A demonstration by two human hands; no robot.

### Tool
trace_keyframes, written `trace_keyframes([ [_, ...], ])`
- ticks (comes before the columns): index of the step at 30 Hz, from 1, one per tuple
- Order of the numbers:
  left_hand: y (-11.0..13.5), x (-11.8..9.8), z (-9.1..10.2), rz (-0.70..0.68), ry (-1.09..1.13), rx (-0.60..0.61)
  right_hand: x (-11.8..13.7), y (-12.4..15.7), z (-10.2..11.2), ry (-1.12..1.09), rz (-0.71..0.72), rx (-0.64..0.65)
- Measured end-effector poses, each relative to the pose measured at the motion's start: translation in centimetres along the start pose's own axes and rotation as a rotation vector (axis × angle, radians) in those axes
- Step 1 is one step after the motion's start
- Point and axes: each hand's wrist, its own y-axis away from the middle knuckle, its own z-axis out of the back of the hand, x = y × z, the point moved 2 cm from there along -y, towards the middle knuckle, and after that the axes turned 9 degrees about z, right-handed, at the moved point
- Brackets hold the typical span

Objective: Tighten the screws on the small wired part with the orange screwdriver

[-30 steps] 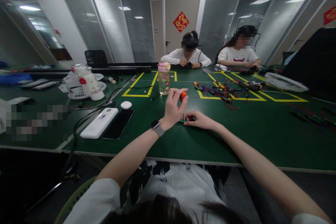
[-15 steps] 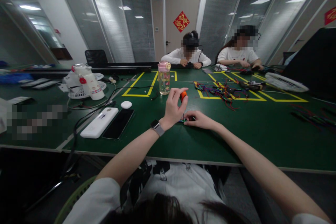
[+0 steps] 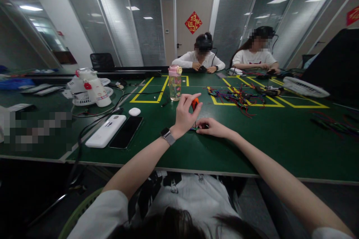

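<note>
An orange-handled screwdriver [image 3: 195, 103] stands almost upright in my left hand [image 3: 185, 114], its handle between the thumb and fingers. The thin shaft points down at a small green circuit board [image 3: 194, 129] on the table. My right hand [image 3: 211, 127] rests on the table just right of the shaft, fingers curled and pinching the board's edge. A dark part shows under those fingers, too small to name. Most of the board is hidden behind my hands, and I cannot see whether the tip touches a screw.
A pink-lidded bottle [image 3: 175, 84] stands beyond my left hand. To the left lie a phone [image 3: 126, 132], a white power bank [image 3: 106, 131] and a white case [image 3: 134, 112]. Tangled wires [image 3: 238, 97] lie ahead right. Two people sit across the green table [image 3: 252, 138].
My left fingers have shifted slightly around the screwdriver handle, and more of the orange shows. My right hand and the circuit board stay in place.
</note>
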Motion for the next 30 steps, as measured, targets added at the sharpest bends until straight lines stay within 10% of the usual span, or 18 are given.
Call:
trace_keyframes([
  [30, 0.06, 0.13, -0.16, 0.024, 0.047, 0.093, 0.13, 0.04, 0.13, 0.012, 0.011, 0.0],
])
